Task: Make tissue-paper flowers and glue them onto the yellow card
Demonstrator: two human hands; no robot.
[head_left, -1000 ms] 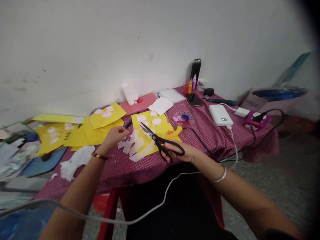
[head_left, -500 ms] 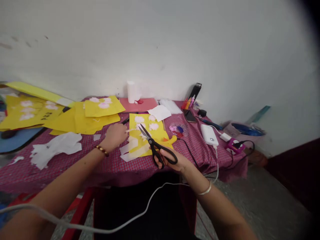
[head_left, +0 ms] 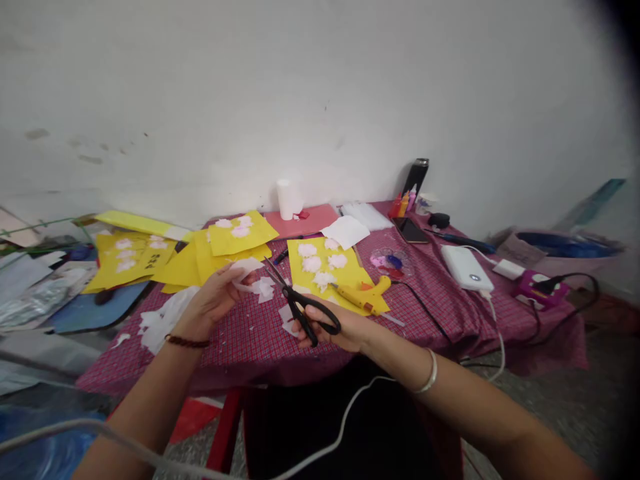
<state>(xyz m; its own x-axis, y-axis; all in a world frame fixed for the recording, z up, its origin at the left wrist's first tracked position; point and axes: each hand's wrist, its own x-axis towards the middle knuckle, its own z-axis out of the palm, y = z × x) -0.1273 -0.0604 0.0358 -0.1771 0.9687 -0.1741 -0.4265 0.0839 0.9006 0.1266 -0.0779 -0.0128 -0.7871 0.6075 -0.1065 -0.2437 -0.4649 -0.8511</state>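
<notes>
My right hand [head_left: 330, 328] is closed on a pair of black-handled scissors [head_left: 306, 308], whose blades point up and left, slightly apart. In my left hand [head_left: 216, 299] is a thin piece of white paper [head_left: 245, 270], pinched near the blade tips. White paper scraps [head_left: 263, 288] lie on the checked tablecloth just under the tips. Beyond the scissors is a yellow sheet [head_left: 350, 263] with several pale pink paper blossoms [head_left: 312, 264] on it. Across its lower right part rests a yellow glue gun [head_left: 364, 297], its nozzle pointing left.
Yellow sheets with blossoms [head_left: 240, 250] are stacked at left, beside crumpled white paper [head_left: 159, 327]. To the right are a paint palette [head_left: 393, 261], a phone [head_left: 411, 231], a white power bank [head_left: 466, 268] and a purple power socket [head_left: 540, 291]. A white cable [head_left: 345, 427] crosses in front of me.
My left hand has lifted off the table and now holds white paper by the scissor tips. The scissors have moved off the yellow sheet to its left. The camera view has turned left.
</notes>
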